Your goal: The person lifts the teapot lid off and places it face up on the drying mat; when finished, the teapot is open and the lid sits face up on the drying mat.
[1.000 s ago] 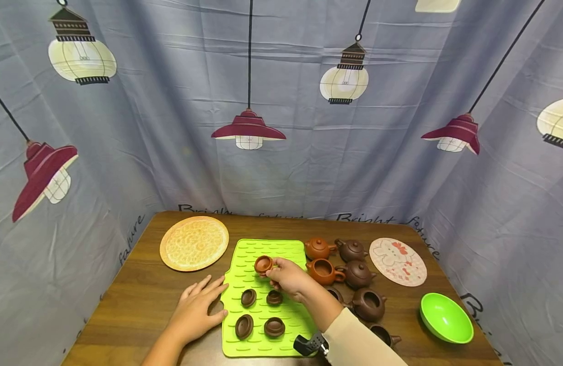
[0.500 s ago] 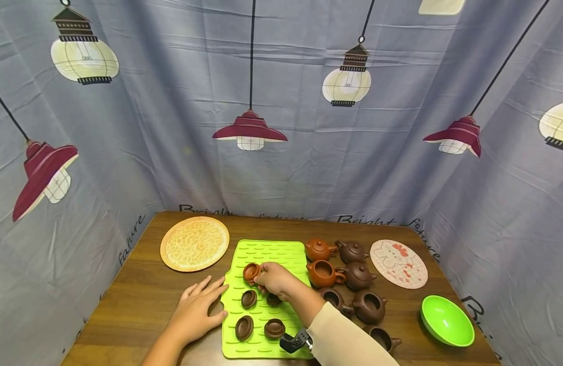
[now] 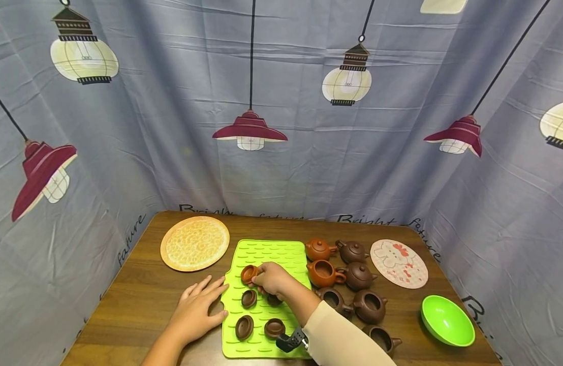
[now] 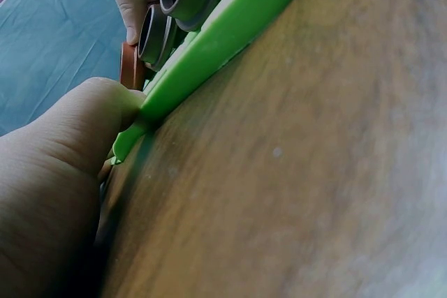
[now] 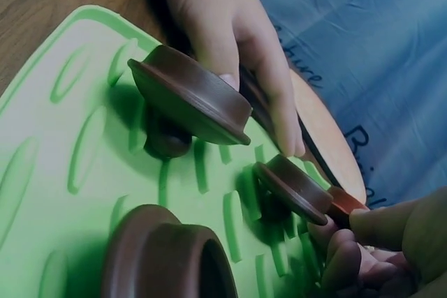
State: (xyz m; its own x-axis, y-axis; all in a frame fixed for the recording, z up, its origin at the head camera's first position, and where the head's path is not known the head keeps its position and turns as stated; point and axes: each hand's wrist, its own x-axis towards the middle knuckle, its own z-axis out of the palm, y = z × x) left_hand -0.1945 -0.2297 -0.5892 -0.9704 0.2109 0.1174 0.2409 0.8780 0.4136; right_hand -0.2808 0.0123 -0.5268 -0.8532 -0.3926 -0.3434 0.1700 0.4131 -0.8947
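My right hand (image 3: 276, 280) pinches a small orange-brown teapot lid (image 3: 249, 274), hollow side up, over the left part of the green ridged mat (image 3: 272, 249). In the right wrist view this lid (image 5: 343, 203) shows just behind a dark brown lid (image 5: 297, 186). Several dark brown lids lie upturned on the mat, such as one lid (image 3: 244, 328) at front left and another (image 3: 274, 328) beside it; one is partly hidden under my right hand. My left hand (image 3: 194, 310) rests at the mat's left edge, fingers spread, its thumb (image 4: 105, 106) against the rim.
Right of the mat stand two orange teapots, one of them lidless (image 3: 321, 273), and several dark brown teapots (image 3: 369, 306). A green bowl (image 3: 447, 320) and a round rabbit-print mat (image 3: 399, 263) are farther right. At back left lies a round yellow mat (image 3: 194, 244).
My right hand has carried the orange lid left and a little toward me, lower over the mat beside the dark lids. My left hand has stayed in place.
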